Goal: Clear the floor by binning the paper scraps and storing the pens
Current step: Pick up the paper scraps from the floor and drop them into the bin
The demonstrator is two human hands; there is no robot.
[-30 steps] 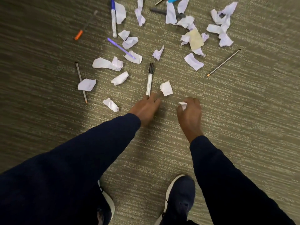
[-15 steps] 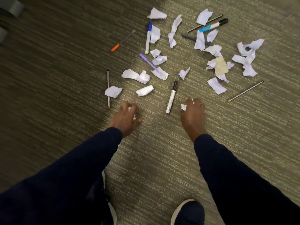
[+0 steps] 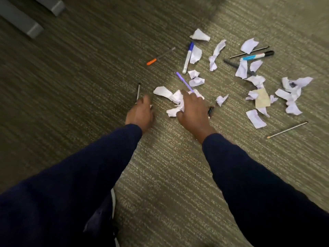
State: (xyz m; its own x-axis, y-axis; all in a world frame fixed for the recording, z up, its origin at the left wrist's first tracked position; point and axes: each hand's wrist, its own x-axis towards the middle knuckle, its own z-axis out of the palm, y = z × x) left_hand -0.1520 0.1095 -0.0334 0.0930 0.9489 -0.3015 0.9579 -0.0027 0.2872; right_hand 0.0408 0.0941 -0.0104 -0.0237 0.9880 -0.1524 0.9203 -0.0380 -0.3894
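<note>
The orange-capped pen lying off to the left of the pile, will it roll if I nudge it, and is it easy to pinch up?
The orange-capped pen looks thin and round, so a sideways nudge would probably roll it, though the ribbed carpet may slow it. It looks stiff and light. It lies clear of the scraps, so pinching it should be easy.

A single wide-angle camera sits on the person's head and looks steeply down and forward at the carpet (image 3: pixel 169 175), with no second view to overlap it. Both sleeved arms reach up from the bottom edge into mid-frame, so the floor is about at arm's reach. Grey bars (image 3: pixel 32 24) cross the top-left corner.
</note>
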